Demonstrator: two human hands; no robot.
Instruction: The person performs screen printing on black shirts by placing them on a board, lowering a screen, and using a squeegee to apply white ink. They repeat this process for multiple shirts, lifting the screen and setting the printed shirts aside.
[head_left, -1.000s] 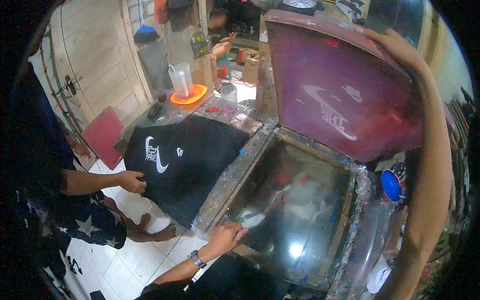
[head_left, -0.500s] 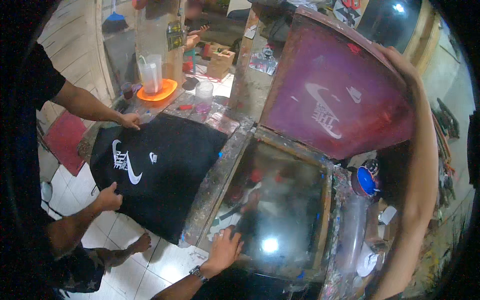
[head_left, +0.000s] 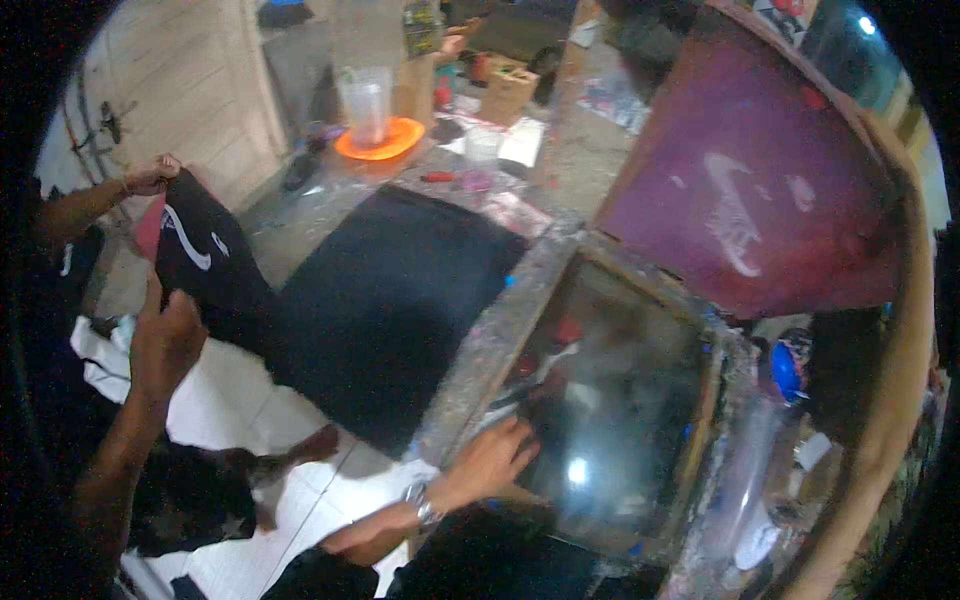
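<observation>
My right arm reaches up along the right side, and my right hand (head_left: pixel 885 145) grips the upper edge of a raised purple printing screen (head_left: pixel 670 200). A pale logo stencil shows on the screen's mesh. Below it lies a glass panel (head_left: pixel 620 400) in a worn wooden frame, reflecting a lamp. My left hand (head_left: pixel 495 455), with a watch at the wrist, rests by the panel's near left edge, fingers apart and holding nothing. Left of the panel, black fabric (head_left: pixel 390 300) lies flat. A co-worker's two hands hold up black fabric with a white print (head_left: pixel 200 240).
An orange plate (head_left: pixel 380 140) bearing a clear plastic jug (head_left: pixel 367 105) stands at the back. A clear cup (head_left: pixel 482 150) is beside it. To the right are a blue bowl (head_left: pixel 786 370) and a clear cylinder (head_left: pixel 745 455). The co-worker stands close at left.
The co-worker has lifted the printed fabric up and to the left, leaving plain black fabric flat. The view has shifted left. My hands keep their places at screen and glass.
</observation>
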